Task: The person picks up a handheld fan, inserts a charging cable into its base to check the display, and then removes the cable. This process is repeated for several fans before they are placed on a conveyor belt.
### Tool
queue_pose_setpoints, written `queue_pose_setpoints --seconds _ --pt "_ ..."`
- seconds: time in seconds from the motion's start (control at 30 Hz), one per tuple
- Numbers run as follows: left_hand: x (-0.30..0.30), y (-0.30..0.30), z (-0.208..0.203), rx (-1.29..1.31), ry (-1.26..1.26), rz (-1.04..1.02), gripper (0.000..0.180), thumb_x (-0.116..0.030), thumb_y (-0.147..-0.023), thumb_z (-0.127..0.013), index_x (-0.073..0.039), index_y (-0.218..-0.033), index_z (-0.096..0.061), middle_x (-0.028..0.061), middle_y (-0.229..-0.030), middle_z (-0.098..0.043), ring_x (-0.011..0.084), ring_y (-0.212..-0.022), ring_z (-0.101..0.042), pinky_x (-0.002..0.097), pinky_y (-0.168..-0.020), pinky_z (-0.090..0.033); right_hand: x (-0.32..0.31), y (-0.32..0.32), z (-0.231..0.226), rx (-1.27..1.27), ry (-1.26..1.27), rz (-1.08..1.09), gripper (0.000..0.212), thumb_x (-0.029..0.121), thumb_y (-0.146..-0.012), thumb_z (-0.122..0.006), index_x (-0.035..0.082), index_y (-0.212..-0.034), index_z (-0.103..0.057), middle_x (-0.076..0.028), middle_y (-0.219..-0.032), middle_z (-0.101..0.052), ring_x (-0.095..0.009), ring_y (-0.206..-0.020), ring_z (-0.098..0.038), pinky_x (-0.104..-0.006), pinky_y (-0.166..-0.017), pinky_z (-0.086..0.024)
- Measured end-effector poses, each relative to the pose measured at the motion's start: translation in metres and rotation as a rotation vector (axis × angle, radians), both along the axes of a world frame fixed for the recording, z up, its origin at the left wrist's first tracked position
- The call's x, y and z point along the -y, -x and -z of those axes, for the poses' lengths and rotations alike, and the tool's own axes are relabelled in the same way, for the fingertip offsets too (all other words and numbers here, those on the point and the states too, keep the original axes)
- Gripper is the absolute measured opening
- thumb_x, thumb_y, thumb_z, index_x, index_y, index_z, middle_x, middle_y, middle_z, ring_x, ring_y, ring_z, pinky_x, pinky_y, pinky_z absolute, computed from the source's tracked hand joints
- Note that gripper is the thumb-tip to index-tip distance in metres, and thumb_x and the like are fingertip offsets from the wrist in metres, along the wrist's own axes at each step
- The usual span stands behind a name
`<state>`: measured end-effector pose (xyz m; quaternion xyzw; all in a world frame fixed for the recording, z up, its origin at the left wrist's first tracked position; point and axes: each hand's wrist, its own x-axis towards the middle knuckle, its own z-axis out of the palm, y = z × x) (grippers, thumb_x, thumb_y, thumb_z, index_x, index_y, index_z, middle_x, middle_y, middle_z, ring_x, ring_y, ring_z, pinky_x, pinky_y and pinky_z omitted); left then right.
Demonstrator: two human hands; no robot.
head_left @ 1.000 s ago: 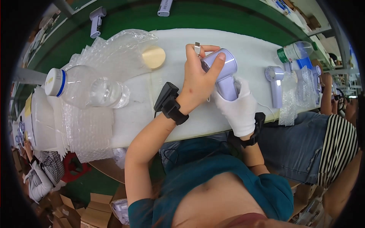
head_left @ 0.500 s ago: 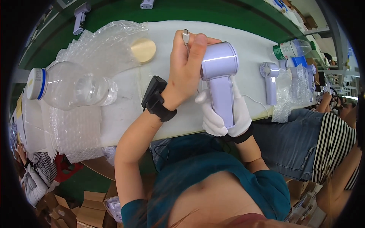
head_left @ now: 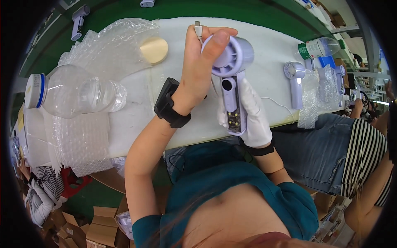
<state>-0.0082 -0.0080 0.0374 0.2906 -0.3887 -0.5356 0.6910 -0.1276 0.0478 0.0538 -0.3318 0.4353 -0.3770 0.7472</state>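
From here the fan (head_left: pixel 235 93) looks assembled but unwrapped, over the counter (head_left: pixel 138 132), handle toward the near edge, fingers of the left hand (head_left: pixel 197 70) grasping its head and the unconnected plug (head_left: pixel 198 29), the gloved right hand (head_left: pixel 254 120) its handle.

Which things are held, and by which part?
A lilac fan: left hand at its round head, gloved right hand around its handle. The left also holds a white cable near its plug.
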Motion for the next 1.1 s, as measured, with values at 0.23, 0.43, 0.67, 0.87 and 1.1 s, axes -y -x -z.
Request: queue_pose_setpoints --seconds 0.23,0.43,0.67,0.87,1.1 --pt "0.003 -0.013 0.006 -0.196 -0.116 0.284 0.029 -0.039 -0.085 -0.043 -0.009 -0.082 -0.045 0.0139 -0.100 -0.057 0.0246 -0.080 -0.059 0.0329 -0.066 -0.050 -0.008 -0.011 -0.017 -0.082 0.093 -0.133 0.045 0.043 -0.086 -0.052 0.005 -0.107 -0.046 -0.010 -0.070 -0.057 -0.018 -0.053 -0.055 -0.0256 -0.049 -0.045" --pt "0.003 -0.014 0.009 -0.500 -0.107 0.424 0.020 -0.034 -0.081 -0.044 -0.014 -0.077 -0.047 0.0134 -0.100 -0.052 0.0349 -0.085 -0.053 0.0422 -0.071 -0.047 -0.006 -0.008 -0.018 0.386 -0.234 -0.291 0.057 0.056 -0.087 -0.036 0.003 -0.107 -0.045 -0.007 -0.058 -0.049 -0.018 -0.040 -0.046 -0.0277 -0.038 -0.038" --pt "0.006 -0.015 0.014 -0.585 -0.145 0.429 0.021 -0.034 -0.080 -0.044 -0.014 -0.074 -0.048 0.0133 -0.100 -0.051 0.0354 -0.087 -0.052 0.0423 -0.071 -0.046 -0.007 -0.009 -0.011 0.655 -0.372 -0.357 0.065 0.062 -0.086 -0.023 0.003 -0.104 -0.044 -0.004 -0.050 -0.038 -0.016 -0.031 -0.035 -0.0285 -0.032 -0.030" --pt "0.003 -0.014 0.007 -0.532 -0.290 0.351 0.022 -0.034 -0.081 -0.044 -0.013 -0.075 -0.049 0.0142 -0.096 -0.054 0.0361 -0.085 -0.055 0.0406 -0.071 -0.047 -0.005 -0.010 -0.010 0.764 -0.368 -0.381 0.056 0.057 -0.088 -0.029 0.005 -0.104 -0.040 -0.002 -0.053 -0.040 -0.014 -0.033 -0.036 -0.0281 -0.033 -0.031" --pt "0.004 -0.014 0.009 -0.572 -0.358 0.293 0.024 -0.034 -0.082 -0.044 -0.013 -0.083 -0.056 0.0150 -0.087 -0.059 0.0347 -0.077 -0.058 0.0369 -0.071 -0.048 -0.005 -0.009 -0.017 0.683 -0.425 -0.324 0.054 0.057 -0.087 -0.034 0.005 -0.102 -0.039 -0.002 -0.055 -0.041 -0.013 -0.035 -0.037 -0.0273 -0.034 -0.031"
